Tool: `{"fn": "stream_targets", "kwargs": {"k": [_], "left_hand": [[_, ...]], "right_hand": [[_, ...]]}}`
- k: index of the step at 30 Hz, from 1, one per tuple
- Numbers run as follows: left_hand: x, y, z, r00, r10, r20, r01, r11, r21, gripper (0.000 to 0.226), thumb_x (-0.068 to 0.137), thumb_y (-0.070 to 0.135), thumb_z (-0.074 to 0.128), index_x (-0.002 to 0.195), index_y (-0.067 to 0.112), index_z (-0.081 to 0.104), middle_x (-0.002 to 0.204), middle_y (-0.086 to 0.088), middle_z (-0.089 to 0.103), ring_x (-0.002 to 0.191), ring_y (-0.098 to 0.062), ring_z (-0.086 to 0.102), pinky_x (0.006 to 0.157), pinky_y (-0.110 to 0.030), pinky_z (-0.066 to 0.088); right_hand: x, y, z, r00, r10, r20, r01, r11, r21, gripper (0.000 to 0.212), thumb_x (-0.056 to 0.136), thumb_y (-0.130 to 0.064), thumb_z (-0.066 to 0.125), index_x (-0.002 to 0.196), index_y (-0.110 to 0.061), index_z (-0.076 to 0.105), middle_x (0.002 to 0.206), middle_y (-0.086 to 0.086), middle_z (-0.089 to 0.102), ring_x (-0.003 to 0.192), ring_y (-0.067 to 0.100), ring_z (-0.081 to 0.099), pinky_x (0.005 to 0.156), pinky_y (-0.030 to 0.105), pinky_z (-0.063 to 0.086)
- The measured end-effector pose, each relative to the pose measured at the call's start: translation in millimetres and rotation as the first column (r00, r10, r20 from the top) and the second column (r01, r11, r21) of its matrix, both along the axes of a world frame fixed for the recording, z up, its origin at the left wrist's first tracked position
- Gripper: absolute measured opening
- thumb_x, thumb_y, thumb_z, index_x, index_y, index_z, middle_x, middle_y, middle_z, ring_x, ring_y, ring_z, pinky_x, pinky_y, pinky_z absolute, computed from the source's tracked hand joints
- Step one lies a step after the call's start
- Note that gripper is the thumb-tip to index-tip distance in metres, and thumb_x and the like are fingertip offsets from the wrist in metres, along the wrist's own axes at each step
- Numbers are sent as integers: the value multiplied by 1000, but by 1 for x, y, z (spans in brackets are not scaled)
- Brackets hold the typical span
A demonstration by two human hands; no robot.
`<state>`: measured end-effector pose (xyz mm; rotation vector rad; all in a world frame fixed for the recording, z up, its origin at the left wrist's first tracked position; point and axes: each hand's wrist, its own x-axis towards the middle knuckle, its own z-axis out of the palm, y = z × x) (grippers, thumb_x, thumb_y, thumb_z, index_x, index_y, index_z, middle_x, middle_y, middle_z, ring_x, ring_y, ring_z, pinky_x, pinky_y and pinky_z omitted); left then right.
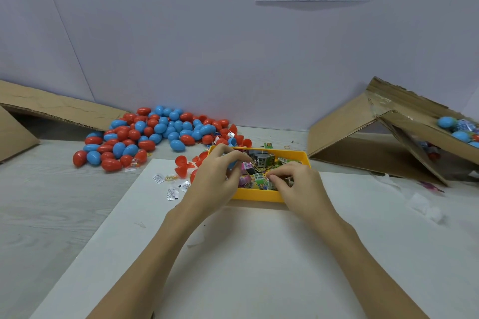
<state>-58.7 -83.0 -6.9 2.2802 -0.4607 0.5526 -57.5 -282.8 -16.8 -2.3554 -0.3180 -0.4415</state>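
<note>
A yellow tray (259,195) sits on a white board and holds several small colourful packets (261,162). My left hand (216,179) hovers over the tray's left end, its fingers curled round a blue piece (231,165) that looks like an egg half and is mostly hidden. My right hand (298,184) reaches into the tray's right front corner, where thumb and forefinger pinch a small packet (269,181).
A heap of red and blue plastic eggs (145,134) lies at the back left, with open red halves (181,166) beside the tray. Small white sachets (169,190) dot the white board (259,254). Tipped cardboard boxes stand at the left (51,111) and right (363,132).
</note>
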Motion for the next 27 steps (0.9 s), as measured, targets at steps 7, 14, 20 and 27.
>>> {"fn": "stream_targets", "kwargs": {"k": [7,14,20,27], "left_hand": [[0,-6,-2,999,-35,-40,32,997,-67,19,98,14,65,113,21,76,114,6,57,102,-9,57,80,-15,49],[-2,-15,-4,990,-106,-94,89,981,-175,23,88,37,76,106,21,76,109,7,63,102,-6,59,81,-19,53],[4,-11,-3,994,-25,-104,-2,969,-246,5,93,26,73,97,27,74,105,14,64,104,0,57,85,-10,46],[3,-10,-2,991,-49,-128,15,967,-254,4,91,27,75,93,30,73,104,16,64,104,-1,58,86,-15,49]], "right_hand": [[-4,1,6,997,-78,0,75,956,284,22,91,-12,77,112,-16,77,109,-2,73,91,5,70,85,28,60],[-7,8,6,998,-27,-49,47,881,471,8,87,-26,80,93,-20,80,84,-11,76,81,4,72,72,18,57],[-8,14,5,1000,2,-4,1,865,502,19,103,-22,60,106,-15,77,95,-8,76,89,7,73,80,29,61],[-10,11,12,990,109,-89,-37,813,581,31,105,-33,53,104,-15,78,94,-5,78,86,10,74,73,19,57]]}}
